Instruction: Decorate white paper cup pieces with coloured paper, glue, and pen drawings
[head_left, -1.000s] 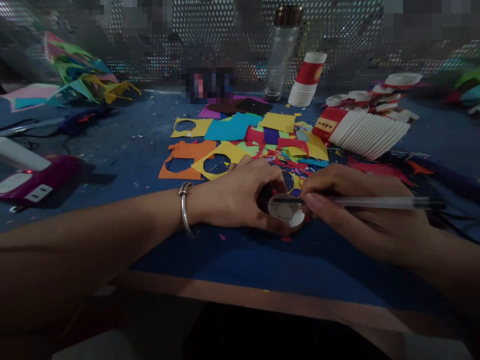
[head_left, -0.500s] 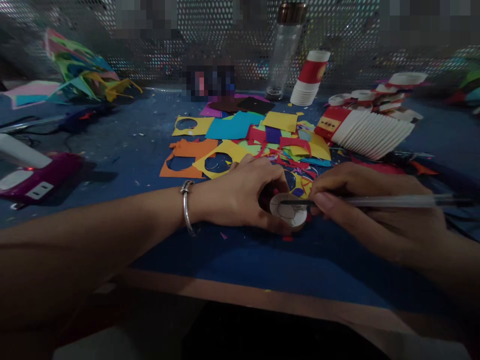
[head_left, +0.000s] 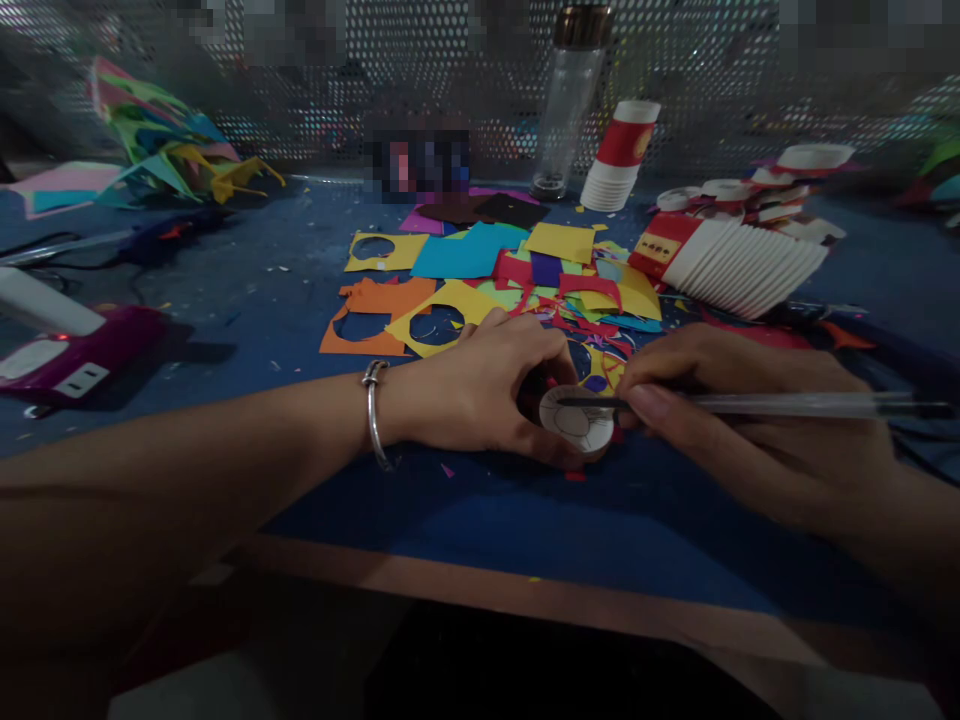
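My left hand (head_left: 487,390) is curled around a small white round paper cup piece (head_left: 577,430), whose pale face is turned up toward me. A drawn inner circle and short dark lines radiating from it show on that face. My right hand (head_left: 757,420) pinches a pen (head_left: 780,403) with a clear barrel, lying nearly level, its dark tip over the upper part of the white face. Whether the tip touches is hard to tell. The cup piece's far side is hidden by my left fingers.
Coloured paper scraps (head_left: 469,250) with cut-out circles lie beyond my hands. Stacked paper cups (head_left: 739,265) lie at right; another cup stack (head_left: 621,155) stands beside a clear bottle (head_left: 570,110). A purple power strip (head_left: 97,350) is at left. The table's front edge (head_left: 450,590) is near me.
A few more dark lines seem to show on the right part of the white face. The pen has shifted very slightly; my left hand stays in place.
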